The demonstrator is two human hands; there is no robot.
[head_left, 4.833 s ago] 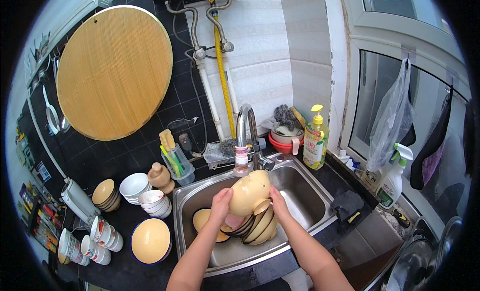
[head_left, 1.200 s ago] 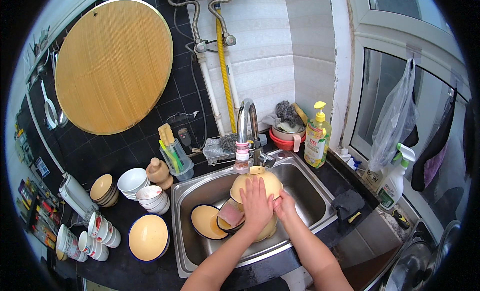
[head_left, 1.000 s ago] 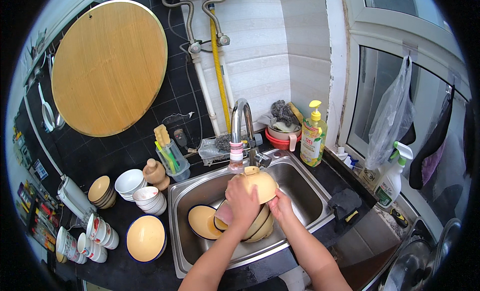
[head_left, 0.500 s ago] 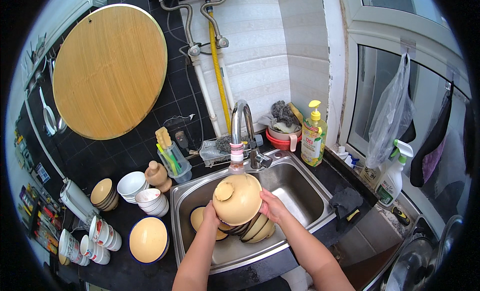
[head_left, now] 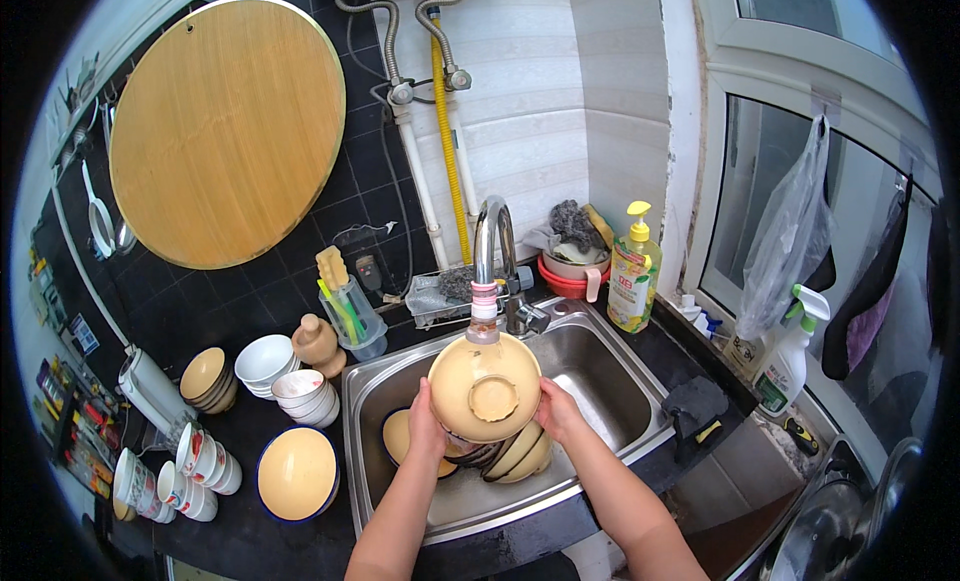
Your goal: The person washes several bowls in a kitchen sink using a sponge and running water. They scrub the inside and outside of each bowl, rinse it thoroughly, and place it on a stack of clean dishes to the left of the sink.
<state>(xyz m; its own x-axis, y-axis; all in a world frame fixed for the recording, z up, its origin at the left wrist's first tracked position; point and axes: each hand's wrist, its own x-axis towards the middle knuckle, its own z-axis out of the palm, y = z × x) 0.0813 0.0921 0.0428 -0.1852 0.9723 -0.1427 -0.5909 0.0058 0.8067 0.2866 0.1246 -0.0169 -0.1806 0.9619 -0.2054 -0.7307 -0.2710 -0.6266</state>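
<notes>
While left hand [head_left: 428, 423] and right hand [head_left: 558, 411] hold upturned yellow bowl [head_left: 487, 393] by opposite sides under faucet [head_left: 483, 299], figure it's stiff, chippable, slick if wet (hard to tell); grip near rim.

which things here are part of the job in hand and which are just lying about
Part of it, apparently:
cream bowl, held by left hand and right hand
stacked bowls in the sink
faucet

Apparently just about:
round wooden board
spray bottle
plastic bag
</notes>
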